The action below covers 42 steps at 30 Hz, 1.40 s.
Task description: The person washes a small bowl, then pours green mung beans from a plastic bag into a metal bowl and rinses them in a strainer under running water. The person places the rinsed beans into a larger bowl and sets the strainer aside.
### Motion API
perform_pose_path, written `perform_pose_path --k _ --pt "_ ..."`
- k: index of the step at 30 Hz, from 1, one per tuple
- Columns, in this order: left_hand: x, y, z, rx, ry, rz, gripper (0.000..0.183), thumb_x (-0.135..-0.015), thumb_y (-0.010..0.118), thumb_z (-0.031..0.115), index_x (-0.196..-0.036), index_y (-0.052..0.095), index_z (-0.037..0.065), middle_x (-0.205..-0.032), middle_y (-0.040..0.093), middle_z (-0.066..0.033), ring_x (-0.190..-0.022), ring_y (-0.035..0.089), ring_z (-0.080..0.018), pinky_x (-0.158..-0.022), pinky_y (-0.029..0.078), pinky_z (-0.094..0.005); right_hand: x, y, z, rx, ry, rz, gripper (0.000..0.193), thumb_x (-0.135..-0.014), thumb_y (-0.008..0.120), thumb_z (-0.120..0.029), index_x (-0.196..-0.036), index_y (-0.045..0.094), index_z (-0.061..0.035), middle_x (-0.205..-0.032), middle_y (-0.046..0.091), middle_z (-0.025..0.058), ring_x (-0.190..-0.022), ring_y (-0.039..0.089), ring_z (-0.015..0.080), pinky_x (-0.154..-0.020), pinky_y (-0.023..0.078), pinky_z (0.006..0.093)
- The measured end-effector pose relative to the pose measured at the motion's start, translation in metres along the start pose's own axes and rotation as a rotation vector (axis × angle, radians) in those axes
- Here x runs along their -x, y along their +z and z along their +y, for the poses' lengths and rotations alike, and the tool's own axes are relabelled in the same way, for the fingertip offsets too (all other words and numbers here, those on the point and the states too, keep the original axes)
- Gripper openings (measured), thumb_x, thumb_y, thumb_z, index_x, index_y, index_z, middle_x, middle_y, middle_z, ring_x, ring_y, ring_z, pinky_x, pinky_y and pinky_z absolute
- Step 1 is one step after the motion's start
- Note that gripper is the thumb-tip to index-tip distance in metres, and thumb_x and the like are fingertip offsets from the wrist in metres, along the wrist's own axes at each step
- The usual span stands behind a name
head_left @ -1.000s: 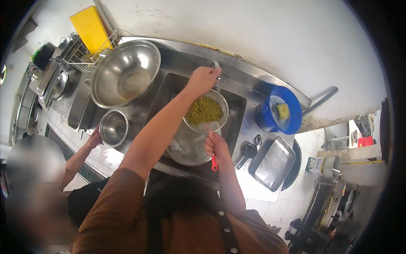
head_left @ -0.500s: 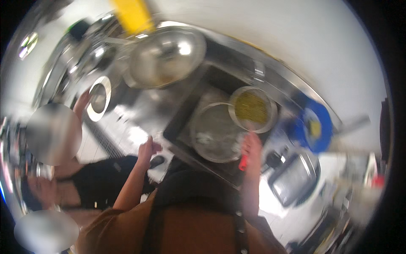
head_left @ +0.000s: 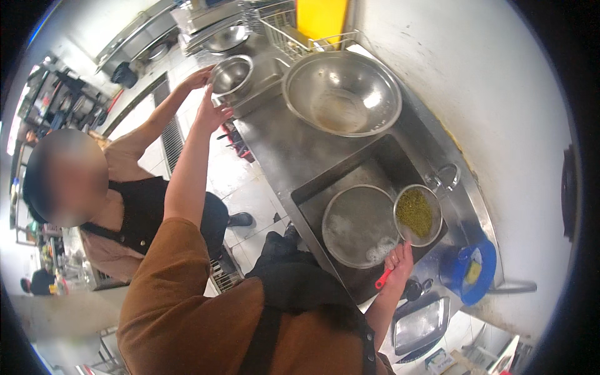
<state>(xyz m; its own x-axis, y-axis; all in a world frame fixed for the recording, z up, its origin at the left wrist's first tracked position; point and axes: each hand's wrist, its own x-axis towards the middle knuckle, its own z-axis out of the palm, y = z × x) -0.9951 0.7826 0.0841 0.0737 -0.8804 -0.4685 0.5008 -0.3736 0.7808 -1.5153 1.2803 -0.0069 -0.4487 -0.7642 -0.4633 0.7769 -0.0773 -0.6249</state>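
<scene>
In my right hand (head_left: pixel 399 261) is the red handle of a strainer (head_left: pixel 439 220) full of small green, bean-like grains (head_left: pixel 414 211). The strainer is held over the right side of a wide round metal pan (head_left: pixel 340 234) of cloudy, foamy water, which stands in the sink (head_left: pixel 312 187). My left arm stretches far to the left. Its hand (head_left: pixel 214 115) has the fingers apart, close beside a steel bowl (head_left: pixel 232 90); whether a fingertip touches it I cannot tell. A co-worker's hand (head_left: pixel 199 77) is at that bowl's left rim.
A large steel bowl (head_left: pixel 375 94) stands on the counter behind the sink, near a wire rack (head_left: pixel 281 28) and a yellow board (head_left: pixel 322 22). Right of the sink are a faucet (head_left: pixel 447 178), a blue basin (head_left: pixel 484 269) and a metal tray (head_left: pixel 422 325). The co-worker (head_left: pixel 134 206) stands at my left.
My left hand has reached forward from near my body toward the steel bowl. The co-worker's bowl is now by the counter edge. My view has shifted; my right hand still holds the strainer.
</scene>
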Motion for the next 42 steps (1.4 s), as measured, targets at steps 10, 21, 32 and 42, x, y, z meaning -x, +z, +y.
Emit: perform_pose_path --k 10,21,32,42 --pt "0.084 0.025 -0.095 -0.382 0.018 -0.27 0.038 -0.101 0.05 0.017 -0.122 0.055 -0.013 -0.107 0.069 -0.0252 -0.086 0.073 -0.0374 -0.078 0.064 -0.0475 0.016 0.038 0.001 0.042 -0.161 0.117 0.028 -0.109 0.06 -0.031 -0.087 0.048 -0.0191 -0.067 0.031 -0.0089 -0.052 0.029 0.0038 -0.042 0.021 0.0235" --pt "0.127 -0.002 -0.195 -0.705 -0.411 -0.349 0.047 -0.097 0.058 0.031 -0.122 0.062 -0.008 -0.104 0.073 -0.0245 -0.086 0.076 -0.0336 -0.076 0.061 -0.0401 -0.021 0.033 0.03 -0.066 -0.151 0.178 0.022 -0.111 0.058 -0.033 -0.095 0.051 -0.0197 -0.065 0.033 -0.009 -0.05 0.028 0.0047 -0.041 0.022 0.0223" --pt "0.121 -0.031 -0.149 -1.185 -0.644 -0.52 0.081 -0.099 0.052 0.074 -0.132 0.063 0.001 -0.098 0.076 -0.0182 -0.082 0.074 -0.0304 -0.078 0.057 -0.0418 -0.016 0.047 0.047 -0.08 -0.144 0.143 0.035 -0.111 0.056 -0.039 -0.086 0.04 -0.0194 -0.066 0.031 -0.0083 -0.051 0.026 0.0053 -0.042 0.022 0.0239" --pt "0.205 0.182 -0.205 -1.635 0.142 -1.508 0.058 -0.105 0.056 0.049 -0.079 0.07 -0.001 -0.074 0.069 -0.0179 -0.073 0.07 -0.0346 -0.07 0.052 -0.0469 0.011 0.039 0.049 -0.081 -0.123 0.233 0.022 -0.109 0.058 -0.034 -0.1 0.047 -0.0172 -0.065 0.033 -0.0078 -0.051 0.029 0.006 -0.044 0.022 0.0248"
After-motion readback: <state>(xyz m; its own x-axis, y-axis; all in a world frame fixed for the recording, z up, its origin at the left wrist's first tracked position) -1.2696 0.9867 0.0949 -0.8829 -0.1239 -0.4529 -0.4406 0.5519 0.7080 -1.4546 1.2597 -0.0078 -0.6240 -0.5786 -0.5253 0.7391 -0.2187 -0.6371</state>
